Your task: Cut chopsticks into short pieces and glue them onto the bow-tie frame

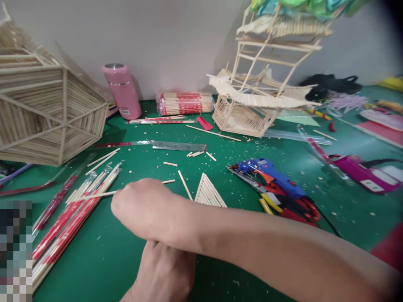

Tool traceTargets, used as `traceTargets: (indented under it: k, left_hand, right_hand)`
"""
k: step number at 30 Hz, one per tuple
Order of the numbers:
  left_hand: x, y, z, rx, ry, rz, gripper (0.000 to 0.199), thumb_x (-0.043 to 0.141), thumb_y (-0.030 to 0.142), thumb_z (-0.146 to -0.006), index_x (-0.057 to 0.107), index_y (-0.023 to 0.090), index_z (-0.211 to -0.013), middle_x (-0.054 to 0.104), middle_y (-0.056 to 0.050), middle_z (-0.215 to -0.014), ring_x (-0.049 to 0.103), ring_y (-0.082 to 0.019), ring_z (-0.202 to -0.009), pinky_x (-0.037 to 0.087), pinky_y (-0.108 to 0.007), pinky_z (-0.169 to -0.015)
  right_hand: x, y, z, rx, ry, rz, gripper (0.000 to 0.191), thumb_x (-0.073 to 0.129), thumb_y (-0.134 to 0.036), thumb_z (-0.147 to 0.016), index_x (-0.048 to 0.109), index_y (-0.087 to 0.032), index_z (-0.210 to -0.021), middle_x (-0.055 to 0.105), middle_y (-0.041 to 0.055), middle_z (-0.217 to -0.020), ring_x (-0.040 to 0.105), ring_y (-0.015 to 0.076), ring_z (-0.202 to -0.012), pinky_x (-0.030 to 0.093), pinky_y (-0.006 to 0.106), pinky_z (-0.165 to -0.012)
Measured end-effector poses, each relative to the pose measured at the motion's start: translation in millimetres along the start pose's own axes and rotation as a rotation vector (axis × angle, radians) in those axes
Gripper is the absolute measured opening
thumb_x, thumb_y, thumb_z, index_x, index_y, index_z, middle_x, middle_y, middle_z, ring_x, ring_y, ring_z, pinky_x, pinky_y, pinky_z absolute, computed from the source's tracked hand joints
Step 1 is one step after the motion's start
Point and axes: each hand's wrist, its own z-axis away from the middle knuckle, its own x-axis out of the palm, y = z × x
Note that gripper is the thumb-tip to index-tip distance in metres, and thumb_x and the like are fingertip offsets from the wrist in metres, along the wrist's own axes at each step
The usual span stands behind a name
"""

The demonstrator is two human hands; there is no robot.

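My right hand (pixel 141 209) reaches across from the right, closed round a thin bamboo stick (pixel 97 195) that juts out to the left over packaged sticks. My left hand (pixel 166 268) is just below and partly behind it; its fingers are hidden, so I cannot tell what they hold. Past my right hand a short stick end (pixel 168 181) shows; whether it belongs to the same stick is unclear. A triangular panel of glued sticks (pixel 208 193) lies beyond my right forearm, which covers its lower edge. Beside it rests a loose stick (pixel 185 184).
Red-and-white stick packets (pixel 66 226) lie left, below a large stick-built polygonal roof (pixel 63 113). A pink bottle (pixel 122 92), stick bundle (pixel 185 103) and tiered stick model (pixel 248 100) stand behind. A blue glue gun (pixel 277 178) lies right, near a magenta tool (pixel 362 170).
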Motion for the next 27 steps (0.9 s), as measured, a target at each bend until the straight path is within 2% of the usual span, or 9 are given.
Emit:
traceTargets:
  k: [1, 5, 7, 9, 11, 15, 20, 23, 27]
  left_hand:
    - [-1.8, -2, -1, 0.031, -0.033, -0.002, 0.025, 0.034, 0.008, -0.077, 0.057, 0.019, -0.081, 0.061, -0.004, -0.066, 0.056, -0.020, -0.061, 0.043, -0.034, -0.056]
    - [-8.2, -6, -6, 0.086, -0.234, -0.034, 0.024, 0.040, 0.010, -0.080, 0.056, 0.012, -0.098, 0.059, -0.005, -0.073, 0.052, -0.020, -0.063, 0.039, -0.033, -0.055]
    - [-9.0, -7, -8, 0.053, -0.253, -0.010, 0.022, 0.042, 0.011, -0.081, 0.055, 0.011, -0.099, 0.057, -0.003, -0.070, 0.049, -0.018, -0.060, 0.037, -0.032, -0.055]
    - [-9.0, -7, -9, 0.028, -0.236, 0.028, 0.021, 0.043, 0.011, -0.082, 0.055, 0.011, -0.098, 0.056, -0.003, -0.070, 0.049, -0.018, -0.062, 0.037, -0.033, -0.057]
    - [-8.6, -7, -10, 0.025, -0.227, 0.053, 0.023, 0.043, 0.012, -0.083, 0.055, 0.010, -0.101, 0.057, -0.004, -0.072, 0.049, -0.018, -0.063, 0.038, -0.033, -0.058]
    - [-7.9, -8, -12, 0.044, -0.226, 0.054, 0.024, 0.041, 0.011, -0.083, 0.056, 0.009, -0.101, 0.056, -0.003, -0.067, 0.049, -0.018, -0.059, 0.037, -0.032, -0.053]
    - [-7.4, -10, -12, 0.062, -0.246, 0.032, 0.024, 0.039, 0.012, -0.083, 0.057, 0.009, -0.099, 0.055, -0.003, -0.066, 0.050, -0.018, -0.058, 0.038, -0.032, -0.051]
    - [-7.8, -11, -12, 0.081, -0.284, -0.001, 0.021, 0.042, 0.013, -0.083, 0.057, 0.010, -0.097, 0.054, -0.002, -0.067, 0.049, -0.018, -0.058, 0.039, -0.032, -0.051]
    - [-8.2, -10, -11, 0.103, -0.275, -0.019, 0.019, 0.043, 0.013, -0.081, 0.057, 0.011, -0.094, 0.054, -0.003, -0.069, 0.050, -0.018, -0.059, 0.040, -0.033, -0.051]
  right_hand:
    - [-9, 5, 8, 0.018, 0.026, -0.013, 0.011, 0.057, -0.007, -0.066, 0.058, -0.018, -0.066, 0.062, -0.0002, -0.060, 0.057, 0.0124, -0.056, 0.038, 0.021, -0.046]
    - [-39, 32, 64, 0.163, 0.430, -0.362, 0.008, 0.050, -0.017, -0.080, 0.056, -0.017, -0.074, 0.058, -0.0043, -0.066, 0.054, 0.0074, -0.061, 0.040, 0.018, -0.053]
    - [-39, 42, 97, 0.273, 0.556, -0.514, 0.010, 0.050, -0.023, -0.085, 0.056, -0.018, -0.078, 0.056, -0.0052, -0.065, 0.052, 0.0053, -0.056, 0.041, 0.016, -0.050]
    - [-29, 47, 124, 0.414, 0.633, -0.548, 0.008, 0.053, -0.025, -0.083, 0.057, -0.019, -0.079, 0.054, -0.0056, -0.061, 0.050, 0.0056, -0.052, 0.039, 0.016, -0.046]
    - [-14, 46, 142, 0.482, 0.626, -0.579, 0.006, 0.054, -0.024, -0.083, 0.057, -0.020, -0.082, 0.055, -0.0048, -0.063, 0.050, 0.0069, -0.053, 0.041, 0.017, -0.047]
    - [10, 41, 152, 0.472, 0.593, -0.545, 0.005, 0.053, -0.020, -0.083, 0.057, -0.020, -0.080, 0.057, -0.0036, -0.069, 0.052, 0.0077, -0.059, 0.043, 0.018, -0.052]
    - [16, 41, 149, 0.399, 0.572, -0.444, 0.008, 0.052, -0.016, -0.083, 0.059, -0.020, -0.081, 0.060, -0.0028, -0.073, 0.054, 0.0077, -0.060, 0.044, 0.018, -0.056]
    - [19, 43, 147, 0.386, 0.559, -0.437, 0.008, 0.054, -0.015, -0.081, 0.060, -0.020, -0.083, 0.062, -0.0030, -0.074, 0.056, 0.0069, -0.060, 0.044, 0.016, -0.055]
    - [22, 43, 146, 0.371, 0.559, -0.448, 0.009, 0.056, -0.012, -0.080, 0.060, -0.019, -0.083, 0.064, -0.0032, -0.075, 0.057, 0.0059, -0.062, 0.044, 0.014, -0.057]
